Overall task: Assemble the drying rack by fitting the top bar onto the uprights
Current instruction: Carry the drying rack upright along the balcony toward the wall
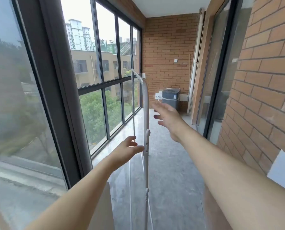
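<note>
Beside the white upright (146,146), both open hands, seemingly untouching.

The white drying rack (146,130) stands upright, its curved top bar (141,80) seemingly seated.

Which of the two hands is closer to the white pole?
The left hand. Its fingertips reach right up beside the white metal upright pole, maybe touching it. The right hand is open too, but spread in the air off to the pole's right.

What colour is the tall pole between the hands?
White. The pole shows best in the head view, standing between both open hands.
</note>
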`<action>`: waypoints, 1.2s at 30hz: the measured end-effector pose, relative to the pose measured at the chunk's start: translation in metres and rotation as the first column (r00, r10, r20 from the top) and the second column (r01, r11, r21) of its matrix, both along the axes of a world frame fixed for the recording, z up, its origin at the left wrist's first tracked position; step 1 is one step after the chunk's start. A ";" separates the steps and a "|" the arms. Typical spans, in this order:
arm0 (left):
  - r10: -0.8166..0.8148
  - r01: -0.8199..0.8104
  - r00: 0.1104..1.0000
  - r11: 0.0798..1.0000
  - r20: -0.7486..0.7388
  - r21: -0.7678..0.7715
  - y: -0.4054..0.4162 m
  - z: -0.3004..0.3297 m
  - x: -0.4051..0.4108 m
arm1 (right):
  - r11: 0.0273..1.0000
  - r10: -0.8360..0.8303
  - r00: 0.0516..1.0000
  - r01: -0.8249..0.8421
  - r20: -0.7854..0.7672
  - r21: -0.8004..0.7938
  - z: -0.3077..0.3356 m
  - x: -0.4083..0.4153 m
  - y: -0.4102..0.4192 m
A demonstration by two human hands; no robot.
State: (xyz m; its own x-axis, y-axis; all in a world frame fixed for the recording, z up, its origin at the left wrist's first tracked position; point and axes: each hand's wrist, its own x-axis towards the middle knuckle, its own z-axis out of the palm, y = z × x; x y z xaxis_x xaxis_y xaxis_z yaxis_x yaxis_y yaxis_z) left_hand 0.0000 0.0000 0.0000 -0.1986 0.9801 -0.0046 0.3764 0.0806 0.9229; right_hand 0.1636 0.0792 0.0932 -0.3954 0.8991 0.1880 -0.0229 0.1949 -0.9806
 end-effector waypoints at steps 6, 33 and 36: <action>-0.058 0.058 0.998 0.998 0.018 -0.003 0.033 -0.037 0.010 | 0.991 0.131 0.989 -0.128 -0.072 0.045 -0.014 -0.033 0.025; 0.352 -0.422 0.862 0.897 0.365 0.133 0.101 -0.124 0.059 | 0.867 0.473 0.849 -0.496 -0.236 -0.050 -0.053 -0.061 0.057; 0.363 -0.436 0.861 0.887 0.356 0.152 0.102 -0.123 0.061 | 0.886 0.426 0.863 -0.459 -0.273 -0.069 -0.063 -0.061 0.055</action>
